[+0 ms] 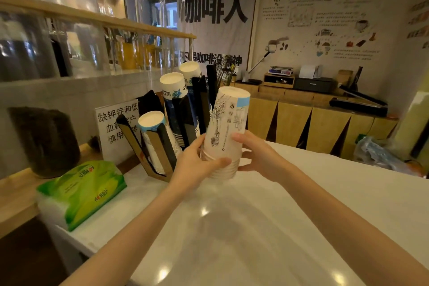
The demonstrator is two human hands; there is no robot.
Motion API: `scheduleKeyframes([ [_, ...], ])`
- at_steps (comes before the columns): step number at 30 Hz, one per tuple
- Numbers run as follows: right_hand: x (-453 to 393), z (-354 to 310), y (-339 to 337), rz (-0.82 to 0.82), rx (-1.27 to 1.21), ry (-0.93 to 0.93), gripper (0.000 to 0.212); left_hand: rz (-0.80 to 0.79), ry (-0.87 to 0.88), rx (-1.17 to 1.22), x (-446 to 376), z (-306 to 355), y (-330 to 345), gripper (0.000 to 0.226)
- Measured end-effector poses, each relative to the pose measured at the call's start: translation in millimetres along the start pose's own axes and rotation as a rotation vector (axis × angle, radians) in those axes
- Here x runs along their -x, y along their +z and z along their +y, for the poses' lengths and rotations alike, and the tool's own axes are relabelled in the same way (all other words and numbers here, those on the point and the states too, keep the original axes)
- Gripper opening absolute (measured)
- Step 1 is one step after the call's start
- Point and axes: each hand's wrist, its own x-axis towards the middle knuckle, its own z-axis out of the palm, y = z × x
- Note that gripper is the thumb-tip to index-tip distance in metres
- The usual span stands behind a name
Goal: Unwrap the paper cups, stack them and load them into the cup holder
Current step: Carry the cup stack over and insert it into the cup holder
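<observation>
A stack of white paper cups [226,127] with line drawings and a blue band is held upside down, tilted, just above the white counter [255,227]. My left hand [197,165] grips the stack's lower rims from the left. My right hand [257,155] holds it from the right. Just to the left stands a black and brown cup holder [185,111] with three slots that hold inverted cup stacks: a white one in front [152,127] and two blue-printed ones behind [174,90].
A green tissue pack [86,190] lies on the counter's left end. A white sign [116,127] and a dark jar [44,139] stand behind it. A crumpled plastic wrapper [376,153] sits far right. Wooden cabinets with a scale and a printer line the back wall.
</observation>
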Motion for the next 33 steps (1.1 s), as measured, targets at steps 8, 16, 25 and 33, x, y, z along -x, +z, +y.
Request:
scheduleKeyframes([
  [8, -12, -88, 32, -0.011, -0.022, -0.279, 0.028, 0.132, 0.269, -0.148, -19, 67, -70, 0.071],
  [16, -42, -129, 84, -0.028, -0.061, -0.345, 0.016, 0.214, 0.281, -0.186, -43, 75, -126, 0.074],
  [25, -56, -115, 133, -0.025, -0.095, -0.293, 0.039, 0.175, 0.173, -0.223, -50, 33, -161, 0.077],
  [33, -64, -74, 143, -0.002, -0.045, -0.174, 0.051, 0.011, 0.029, -0.256, -50, -3, -159, 0.072],
])
